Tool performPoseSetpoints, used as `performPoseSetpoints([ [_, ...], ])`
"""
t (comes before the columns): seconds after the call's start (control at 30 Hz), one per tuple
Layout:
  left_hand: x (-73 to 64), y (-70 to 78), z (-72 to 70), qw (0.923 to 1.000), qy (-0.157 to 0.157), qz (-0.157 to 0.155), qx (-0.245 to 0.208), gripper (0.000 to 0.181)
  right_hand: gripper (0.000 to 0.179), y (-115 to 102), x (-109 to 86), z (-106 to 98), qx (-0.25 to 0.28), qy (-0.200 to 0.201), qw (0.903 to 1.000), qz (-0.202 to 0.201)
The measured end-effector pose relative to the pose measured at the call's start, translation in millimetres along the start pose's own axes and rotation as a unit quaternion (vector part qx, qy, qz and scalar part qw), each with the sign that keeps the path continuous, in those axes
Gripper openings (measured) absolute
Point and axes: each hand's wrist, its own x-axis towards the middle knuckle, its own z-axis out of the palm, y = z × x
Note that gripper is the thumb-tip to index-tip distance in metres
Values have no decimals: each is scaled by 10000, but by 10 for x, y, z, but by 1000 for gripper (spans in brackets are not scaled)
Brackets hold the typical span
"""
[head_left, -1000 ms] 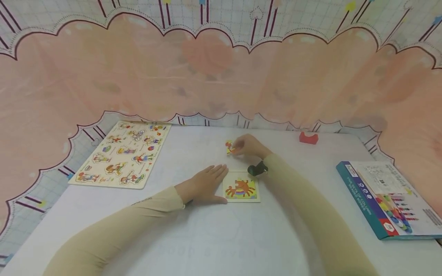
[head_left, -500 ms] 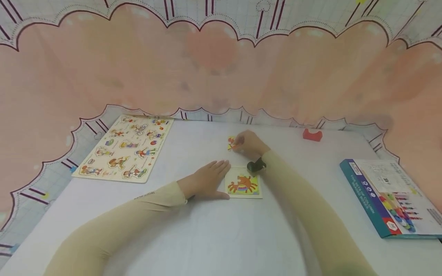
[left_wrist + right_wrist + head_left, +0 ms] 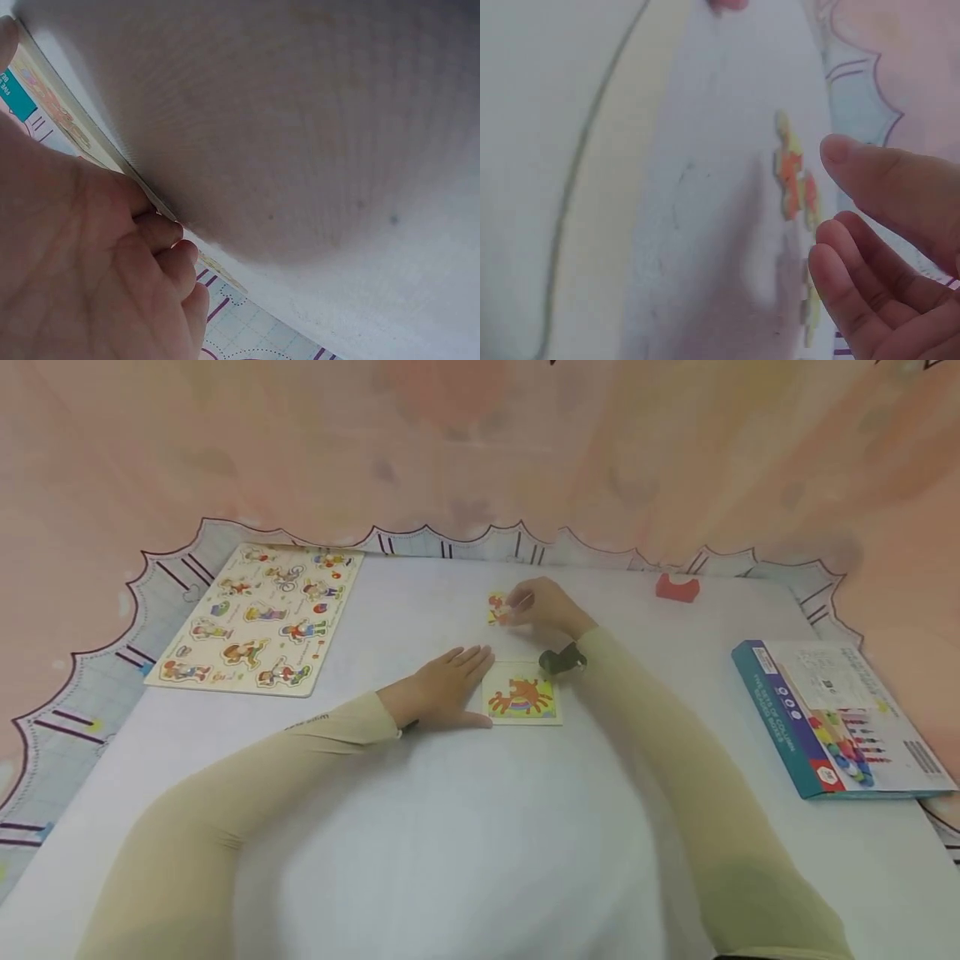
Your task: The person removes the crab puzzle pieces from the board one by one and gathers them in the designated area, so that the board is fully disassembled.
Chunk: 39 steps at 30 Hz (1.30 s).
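In the head view my left hand (image 3: pixel 447 691) lay relaxed at the left edge of the picture board (image 3: pixel 522 722), my right hand (image 3: pixel 547 607) beside the puzzle pieces (image 3: pixel 495 607) near the table's (image 3: pixel 450 835) far edge. The left wrist view showed fingers against the board's side. The right wrist view showed thumb and fingertips parted, empty; I seemed to be choosing a piece, which called for a pinch.

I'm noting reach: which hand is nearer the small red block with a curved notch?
Right: the right hand is left of the red block, across a gap; the left hand lies farther left and lower in the head view, beside the square cream picture board.
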Motion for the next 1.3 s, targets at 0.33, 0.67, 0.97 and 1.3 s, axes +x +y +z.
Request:
performPoseSetpoints([
  [0.33,7,-23,-48,9999,-77,77,-101,102,28,-115,-414,-54,-311,-852,9938,-643],
  [0.67,12,-14,-28,9998,12,161,-152,101,37,-95,-821,88,-844,-1453,9852,-340],
  [0.97,-26,21,3,9997,55,163,-173,100,43,-116,-872,219,-1045,-1617,9810,-243],
  [1.3,-34,13,-33,9999,73,134,-56,99,39,-140,-846,227,-1135,-1627,9794,-377],
])
